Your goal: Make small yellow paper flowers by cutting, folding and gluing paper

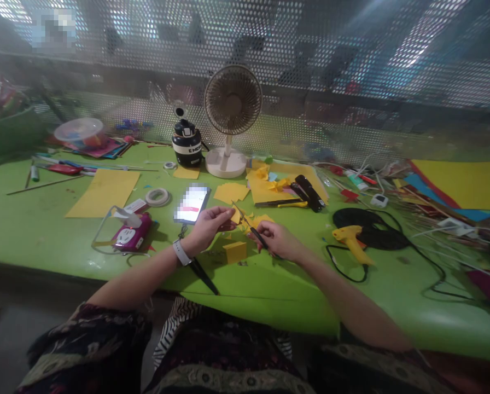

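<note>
Between the fingertips of my left hand (pixel 208 230) is a small piece of yellow paper (pixel 236 216). My right hand (pixel 275 239) grips dark-handled scissors (pixel 256 232), whose blades point up and left at that piece. Yellow scraps (pixel 261 220) lie in a loose pile behind and beside the scissors. A folded yellow paper piece (pixel 235 252) rests on the green table (pixel 269 284) just below my hands. Farther back sits a stack of cut yellow paper (pixel 231 192). Left of it lies a lit phone (pixel 192 203).
A white fan (pixel 227 162) and a black bottle (pixel 187 145) stand at the back. On the left are a tape roll (pixel 157 197) and a purple power socket (pixel 134 232). A stapler (pixel 309 193) lies right of centre, a yellow glue gun (pixel 354 243) with its cord farther right.
</note>
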{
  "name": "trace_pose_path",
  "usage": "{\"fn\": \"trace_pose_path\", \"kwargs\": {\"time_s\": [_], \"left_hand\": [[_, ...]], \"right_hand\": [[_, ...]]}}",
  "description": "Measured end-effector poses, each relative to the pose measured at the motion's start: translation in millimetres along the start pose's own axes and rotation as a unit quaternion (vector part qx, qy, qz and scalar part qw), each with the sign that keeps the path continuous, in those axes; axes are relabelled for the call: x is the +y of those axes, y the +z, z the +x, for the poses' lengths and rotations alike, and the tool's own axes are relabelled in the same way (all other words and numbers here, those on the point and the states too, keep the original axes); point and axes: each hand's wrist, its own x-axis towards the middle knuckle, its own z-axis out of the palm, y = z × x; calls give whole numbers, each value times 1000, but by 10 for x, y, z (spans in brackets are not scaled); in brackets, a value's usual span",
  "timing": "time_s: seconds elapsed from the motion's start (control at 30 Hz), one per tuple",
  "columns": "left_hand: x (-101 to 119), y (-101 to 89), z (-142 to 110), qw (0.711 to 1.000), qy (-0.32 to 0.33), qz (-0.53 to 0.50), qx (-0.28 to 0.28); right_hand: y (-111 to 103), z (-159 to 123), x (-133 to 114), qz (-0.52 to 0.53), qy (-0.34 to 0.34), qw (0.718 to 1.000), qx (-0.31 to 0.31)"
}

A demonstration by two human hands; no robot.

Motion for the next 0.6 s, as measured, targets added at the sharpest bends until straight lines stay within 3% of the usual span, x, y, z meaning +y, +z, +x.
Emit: {"fn": "trace_pose_path", "kwargs": {"time_s": [0.6], "left_hand": [[3,-41,29,1000,2,16,1]], "right_hand": [[-7,-20,-6,-13,-8,1000,2]]}}
